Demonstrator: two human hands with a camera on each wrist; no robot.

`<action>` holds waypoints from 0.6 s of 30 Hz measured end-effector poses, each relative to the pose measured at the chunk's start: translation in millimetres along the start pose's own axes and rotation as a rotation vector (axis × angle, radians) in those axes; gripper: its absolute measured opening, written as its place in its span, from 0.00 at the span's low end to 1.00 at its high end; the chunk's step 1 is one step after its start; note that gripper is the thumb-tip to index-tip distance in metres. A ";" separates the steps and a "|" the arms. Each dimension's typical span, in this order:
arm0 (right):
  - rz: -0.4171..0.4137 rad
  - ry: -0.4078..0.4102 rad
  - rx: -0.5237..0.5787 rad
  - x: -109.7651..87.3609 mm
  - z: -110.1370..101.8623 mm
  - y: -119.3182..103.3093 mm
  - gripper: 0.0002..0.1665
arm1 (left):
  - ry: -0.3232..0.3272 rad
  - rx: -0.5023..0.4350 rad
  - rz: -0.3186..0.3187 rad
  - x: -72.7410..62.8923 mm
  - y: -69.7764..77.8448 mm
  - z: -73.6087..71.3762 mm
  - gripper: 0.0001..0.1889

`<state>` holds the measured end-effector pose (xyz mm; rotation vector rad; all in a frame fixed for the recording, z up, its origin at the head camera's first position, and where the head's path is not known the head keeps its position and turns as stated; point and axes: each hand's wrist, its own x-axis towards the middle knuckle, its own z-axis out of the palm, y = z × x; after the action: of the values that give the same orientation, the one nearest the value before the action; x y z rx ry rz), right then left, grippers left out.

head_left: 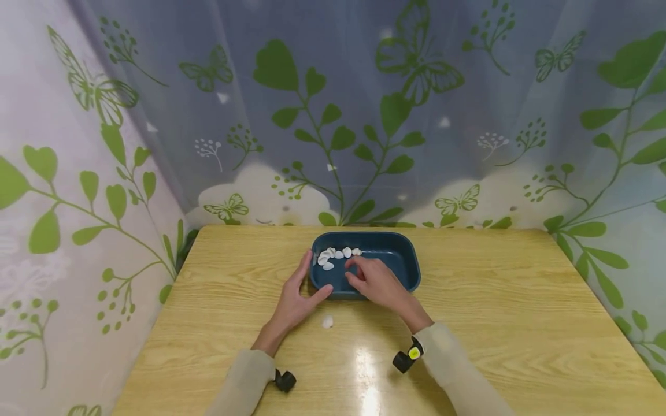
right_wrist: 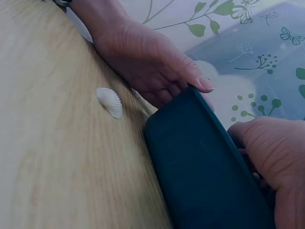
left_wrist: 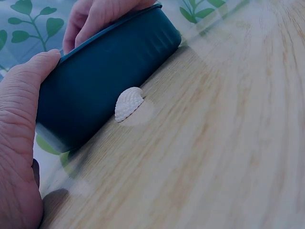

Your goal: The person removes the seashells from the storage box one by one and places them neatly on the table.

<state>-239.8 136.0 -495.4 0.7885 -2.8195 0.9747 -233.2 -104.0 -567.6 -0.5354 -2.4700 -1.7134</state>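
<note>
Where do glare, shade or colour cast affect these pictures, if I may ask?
Head: white glare streaks the table near the frame's bottom edge; left wrist: dim and bluish, the tray's outer wall dark, though the loose shell's ridges show; right wrist: likewise dim, with the left hand's palm in shade.

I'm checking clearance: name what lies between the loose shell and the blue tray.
Only bare tabletop lies between the loose shell and the tray, as the right wrist view shows.
</note>
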 end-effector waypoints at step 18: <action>-0.038 -0.168 -0.070 41.9 15.4 12.7 0.19 | -0.004 0.006 -0.005 0.3 -0.9 -0.3 0.50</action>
<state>-280.6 116.6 -506.0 0.9544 -2.9473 0.8372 -233.8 -104.5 -568.2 -0.5328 -2.4804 -1.7082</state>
